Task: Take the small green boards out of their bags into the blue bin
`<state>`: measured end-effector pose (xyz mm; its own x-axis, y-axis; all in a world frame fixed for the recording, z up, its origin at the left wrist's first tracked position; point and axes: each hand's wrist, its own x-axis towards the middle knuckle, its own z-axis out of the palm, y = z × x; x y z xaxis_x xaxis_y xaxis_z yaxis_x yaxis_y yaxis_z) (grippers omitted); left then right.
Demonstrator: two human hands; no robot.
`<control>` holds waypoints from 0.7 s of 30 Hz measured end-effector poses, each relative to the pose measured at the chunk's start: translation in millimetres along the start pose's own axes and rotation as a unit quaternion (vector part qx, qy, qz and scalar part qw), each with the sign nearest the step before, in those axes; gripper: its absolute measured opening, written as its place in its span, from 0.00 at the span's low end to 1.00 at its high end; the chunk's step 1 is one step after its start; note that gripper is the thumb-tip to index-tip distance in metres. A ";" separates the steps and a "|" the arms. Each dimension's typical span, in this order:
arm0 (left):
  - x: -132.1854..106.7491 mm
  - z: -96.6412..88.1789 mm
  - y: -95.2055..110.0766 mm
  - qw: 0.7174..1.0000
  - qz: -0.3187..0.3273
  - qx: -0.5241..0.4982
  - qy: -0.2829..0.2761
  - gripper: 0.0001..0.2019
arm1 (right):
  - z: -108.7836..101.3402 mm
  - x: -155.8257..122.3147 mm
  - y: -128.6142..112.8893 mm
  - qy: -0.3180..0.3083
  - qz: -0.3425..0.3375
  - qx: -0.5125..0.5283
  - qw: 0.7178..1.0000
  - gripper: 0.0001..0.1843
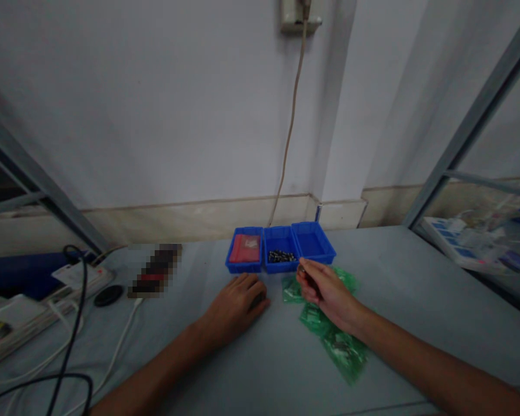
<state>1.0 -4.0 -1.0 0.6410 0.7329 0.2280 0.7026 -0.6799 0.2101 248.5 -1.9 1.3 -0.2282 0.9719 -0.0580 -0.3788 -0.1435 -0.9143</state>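
Observation:
My left hand rests palm down on the grey table, fingers curled at the tips near a small dark item I cannot make out. My right hand hovers over green plastic bags, its fingers pinched on a small object I cannot name, just in front of the middle blue tray. Three small blue trays stand in a row: the left tray holds red packets, the middle tray holds small dark metal parts, the right tray looks empty.
A power strip with black and white cables lies at the left, beside a black round disc and a blurred-out object. A cord hangs down the wall. Metal frame struts stand at both sides.

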 end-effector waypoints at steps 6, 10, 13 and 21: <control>-0.6 1.3 -1.5 1.000 0.011 -0.004 0.018 0.03 | 3.9 -3.9 -3.3 0.013 -0.062 -0.087 0.994 0.20; -0.7 1.3 -1.8 1.000 0.015 -0.003 0.019 0.02 | 4.6 -5.0 -2.0 0.016 -0.104 -0.144 0.984 0.17; -0.7 0.8 -1.6 1.000 0.016 -0.001 0.024 0.03 | 3.0 -3.1 -0.1 0.032 -0.127 -0.168 0.977 0.14; -0.1 2.0 -2.4 0.999 0.017 0.007 0.036 0.03 | -2.5 2.4 0.8 0.075 -0.122 -0.163 0.976 0.22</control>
<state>-0.1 -2.4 -3.5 0.6416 0.7046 0.3033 0.6848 -0.7042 0.1873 249.9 0.8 -0.6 -0.0236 0.9897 0.1410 -0.0935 0.1383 -0.9860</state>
